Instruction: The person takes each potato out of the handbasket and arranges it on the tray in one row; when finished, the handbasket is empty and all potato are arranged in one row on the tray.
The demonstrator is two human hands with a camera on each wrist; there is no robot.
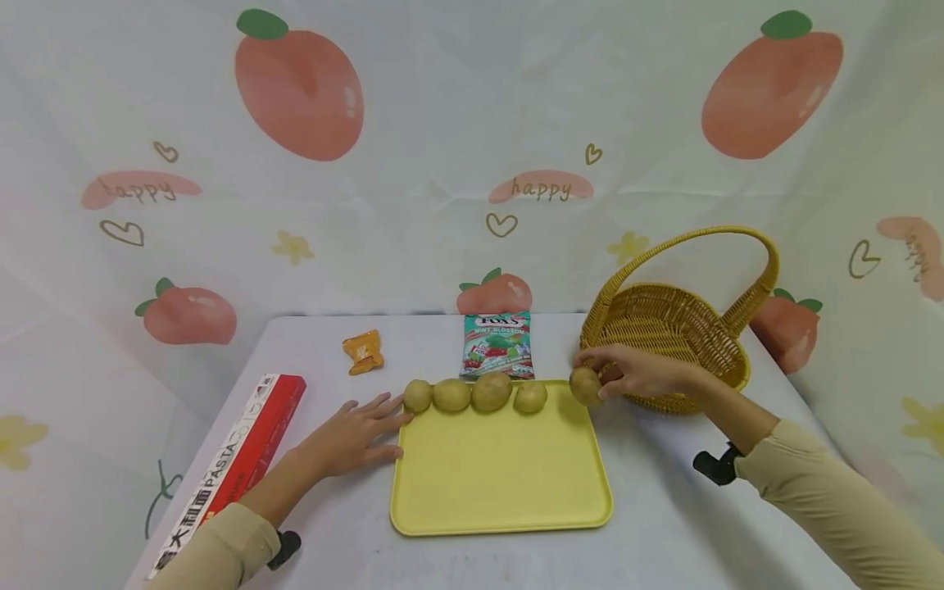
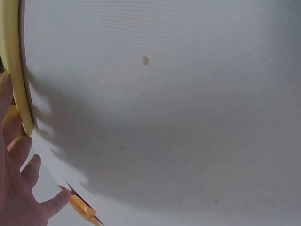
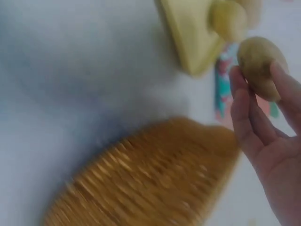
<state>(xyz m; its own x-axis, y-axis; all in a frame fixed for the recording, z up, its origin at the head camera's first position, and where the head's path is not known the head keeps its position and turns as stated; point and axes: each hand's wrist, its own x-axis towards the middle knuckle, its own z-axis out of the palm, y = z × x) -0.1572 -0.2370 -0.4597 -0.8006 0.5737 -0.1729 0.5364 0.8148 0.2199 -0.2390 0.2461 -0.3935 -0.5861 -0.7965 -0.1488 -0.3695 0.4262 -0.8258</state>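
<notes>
Between the thumb and fingers of my right hand [image 1: 637, 370] is a potato [image 1: 586, 386], held over the back right corner of the yellow tray [image 1: 501, 467]. The right wrist view shows this potato [image 3: 260, 66] pinched at the fingertips. Along the tray's back edge lies a row of several potatoes [image 1: 492, 392]. My left hand [image 1: 361, 438] rests at the tray's left rim, fingers spread and straight, with fingertips close to the leftmost potato [image 1: 417, 396]. In the left wrist view those fingers [image 2: 21, 148] reach along the tray's rim [image 2: 16, 70].
A wicker basket [image 1: 664, 315] with a tall handle stands at the back right, just behind my right hand. A Fox's candy bag [image 1: 497, 346] lies behind the tray. An orange packet [image 1: 363, 352] sits back left, and a red pasta box [image 1: 236, 459] lies along the left side.
</notes>
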